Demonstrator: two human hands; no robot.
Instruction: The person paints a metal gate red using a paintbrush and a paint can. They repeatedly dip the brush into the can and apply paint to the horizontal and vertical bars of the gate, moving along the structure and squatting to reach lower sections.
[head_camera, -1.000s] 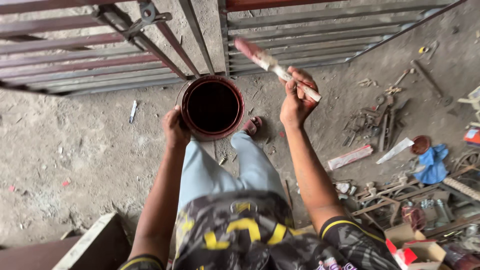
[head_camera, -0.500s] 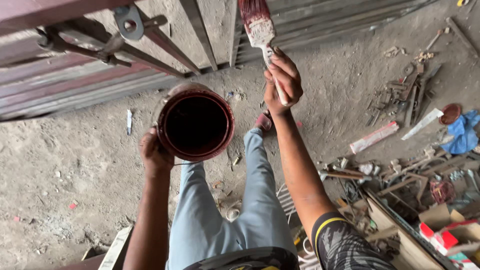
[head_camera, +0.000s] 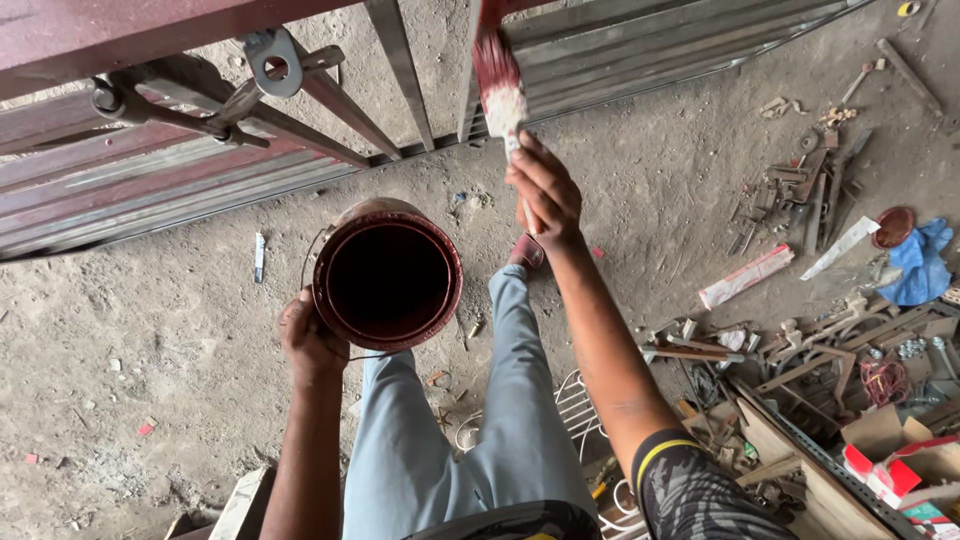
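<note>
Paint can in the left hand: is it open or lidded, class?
Open. The paint can has no lid; its round mouth shows a dark inside, held by the left hand. How full: cannot tell.

Dusty dirt floor (head_camera: 150, 360) in daylight. Corrugated metal sheeting (head_camera: 700, 45) runs along the top. Scrap metal (head_camera: 800, 195), wood offcuts (head_camera: 800, 370) and cardboard boxes (head_camera: 890, 450) clutter the right side.

Glossy wet paint coats the metal can (head_camera: 387, 282); bristly brush (head_camera: 498, 80), dusty rough floor (head_camera: 120, 330).
</note>
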